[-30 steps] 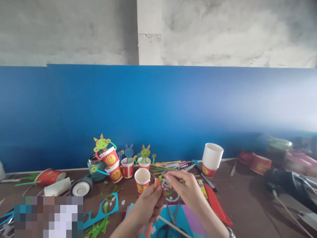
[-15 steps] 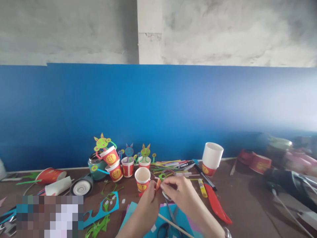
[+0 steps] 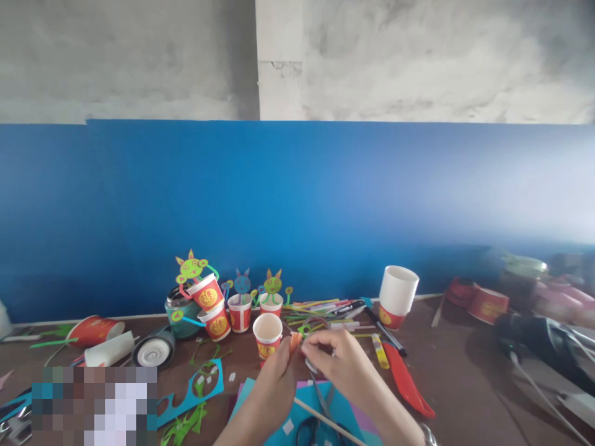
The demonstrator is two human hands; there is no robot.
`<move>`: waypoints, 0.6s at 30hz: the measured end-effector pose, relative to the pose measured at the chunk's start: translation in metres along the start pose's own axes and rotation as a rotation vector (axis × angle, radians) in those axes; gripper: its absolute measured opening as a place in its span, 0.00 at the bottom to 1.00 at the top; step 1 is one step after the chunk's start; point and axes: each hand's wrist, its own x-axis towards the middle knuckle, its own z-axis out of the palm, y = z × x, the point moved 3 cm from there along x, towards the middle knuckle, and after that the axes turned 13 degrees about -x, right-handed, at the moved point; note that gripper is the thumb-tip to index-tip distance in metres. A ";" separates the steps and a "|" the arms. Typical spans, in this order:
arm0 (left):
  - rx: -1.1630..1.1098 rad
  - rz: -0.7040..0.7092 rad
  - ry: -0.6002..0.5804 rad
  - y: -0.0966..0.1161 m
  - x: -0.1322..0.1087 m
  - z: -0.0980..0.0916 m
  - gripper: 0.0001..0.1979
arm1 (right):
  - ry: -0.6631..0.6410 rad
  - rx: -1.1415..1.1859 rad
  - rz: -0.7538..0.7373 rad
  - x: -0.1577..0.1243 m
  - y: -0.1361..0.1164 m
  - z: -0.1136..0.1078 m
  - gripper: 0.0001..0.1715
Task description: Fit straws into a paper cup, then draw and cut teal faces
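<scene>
My left hand (image 3: pixel 274 387) is closed around an orange strip (image 3: pixel 294 342), whose tip sticks up above the fingers. My right hand (image 3: pixel 337 362) meets it from the right, thumb and fingers pinched at the strip's top end on something small that I cannot make out. Both hands hover low over blue and purple paper sheets (image 3: pixel 346 409), where a thin wooden stick (image 3: pixel 325 422) and scissors (image 3: pixel 316 424) lie. A small red paper cup (image 3: pixel 267 334) stands just behind my left hand.
Decorated red cups with green and blue paper animal figures (image 3: pixel 218 297) stand at the back left beside a tape roll (image 3: pixel 152 353). Coloured straws and pens (image 3: pixel 325 308), a stack of cups (image 3: pixel 397 298), a red strip (image 3: pixel 406 381) and cut paper scraps (image 3: pixel 190 390) lie around. A blue wall rises behind.
Both hands have dropped lower and closer to the table. The right hand's fingers, first raised above the strip, now pinch at its top end.
</scene>
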 end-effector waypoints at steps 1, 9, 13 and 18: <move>0.035 0.002 0.007 -0.001 -0.001 0.000 0.17 | 0.001 0.005 0.005 0.001 0.001 0.001 0.20; 0.277 0.010 0.050 -0.002 -0.005 0.001 0.16 | -0.007 -0.039 0.054 0.004 0.006 0.008 0.17; 0.309 -0.042 0.034 0.004 -0.005 0.003 0.15 | 0.003 -0.051 0.071 0.004 0.006 0.008 0.16; 0.369 0.024 0.027 0.009 -0.005 0.005 0.13 | 0.010 -0.048 0.094 0.003 0.007 0.006 0.18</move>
